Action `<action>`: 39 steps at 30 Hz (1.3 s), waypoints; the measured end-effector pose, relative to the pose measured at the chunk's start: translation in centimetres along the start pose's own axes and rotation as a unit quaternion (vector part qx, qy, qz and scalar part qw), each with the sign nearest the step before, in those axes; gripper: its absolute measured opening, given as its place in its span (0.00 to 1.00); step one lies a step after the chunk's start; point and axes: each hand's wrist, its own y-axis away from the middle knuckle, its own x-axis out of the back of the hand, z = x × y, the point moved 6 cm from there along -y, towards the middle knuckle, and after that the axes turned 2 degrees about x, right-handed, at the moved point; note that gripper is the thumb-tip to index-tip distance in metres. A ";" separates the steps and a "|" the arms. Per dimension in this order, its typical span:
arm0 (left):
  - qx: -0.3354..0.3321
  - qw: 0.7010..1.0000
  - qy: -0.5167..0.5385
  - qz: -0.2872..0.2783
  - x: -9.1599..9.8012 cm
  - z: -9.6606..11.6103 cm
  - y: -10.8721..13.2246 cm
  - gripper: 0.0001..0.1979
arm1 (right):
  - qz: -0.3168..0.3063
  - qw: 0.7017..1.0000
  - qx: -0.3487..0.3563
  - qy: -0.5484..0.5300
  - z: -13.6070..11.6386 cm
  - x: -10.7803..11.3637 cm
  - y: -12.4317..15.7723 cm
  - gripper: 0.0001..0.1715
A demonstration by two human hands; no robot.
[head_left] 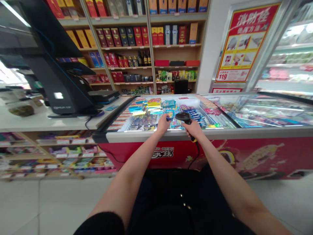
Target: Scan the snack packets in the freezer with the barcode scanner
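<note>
My right hand (195, 128) is closed around the grip of a black barcode scanner (184, 117). Its head points left toward my other hand, and a cable runs down from the handle. My left hand (163, 124) pinches a small dark blue packet (169, 119) just left of the scanner head. Both hands are over the near edge of a glass-topped chest freezer (129, 136). On the glass beyond them lie stacks of yellow and blue packets (154, 104) and some light blue packets (169, 103). Baskets of wrapped goods show through the glass.
A black checkout terminal (61, 94) stands on the white counter (90, 124) at left, with snack shelves below. Behind the freezer rise wooden shelves (176, 46) of boxed bottles. A red fire-hydrant poster (246, 42) hangs at right, beside a lit display fridge (290, 62).
</note>
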 end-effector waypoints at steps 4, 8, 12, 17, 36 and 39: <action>0.013 1.000 0.001 0.006 0.1 0.0 -0.1 0.08 | 0.002 1.000 0.001 -0.004 0.0 0.1 0.1 0.12; 0.029 0.999 -0.015 0.001 0.1 -0.1 0.1 0.09 | 0.005 1.000 -0.006 -0.001 0.2 0.2 0.1 0.12; 0.018 1.000 -0.006 -0.005 0.1 0.1 0.4 0.10 | 0.005 1.000 -0.004 -0.003 0.5 0.2 -0.1 0.12; 0.008 0.999 0.010 -0.029 -0.1 0.3 0.5 0.08 | 0.006 1.000 -0.006 -0.004 0.6 0.2 -0.1 0.12; 0.074 0.982 0.172 -0.012 0.0 -1.6 -0.3 0.08 | 0.009 0.999 -0.022 0.023 0.3 0.4 0.1 0.10; 0.074 0.983 0.166 -0.004 0.2 -1.7 -0.4 0.11 | 0.008 1.000 -0.019 0.023 0.3 0.4 0.1 0.09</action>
